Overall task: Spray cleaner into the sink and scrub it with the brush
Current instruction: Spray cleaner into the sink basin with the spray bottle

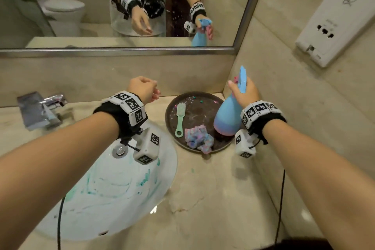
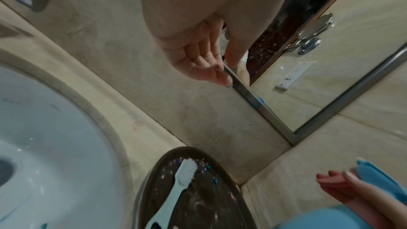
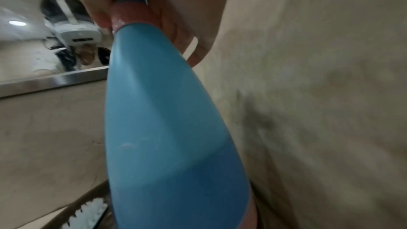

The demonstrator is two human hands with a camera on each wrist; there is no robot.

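Now: right hand (image 1: 246, 92) wraps neck of spray bottle (image 1: 228, 116), base at or just above tray (image 1: 170, 119), right of sink (image 1: 113, 195). Left hand (image 1: 144, 89) loosely curled, empty, beyond sink. Brush (image 1: 180, 119) lies on tray, right of sink. Advice: carry bottle over sink, nozzle aimed at green smears, finger onto trigger first.

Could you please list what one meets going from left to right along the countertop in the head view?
Chrome tap → white oval sink with green smears → pale green scrubbing brush on the dark round tray → blue spray bottle gripped by the right hand.
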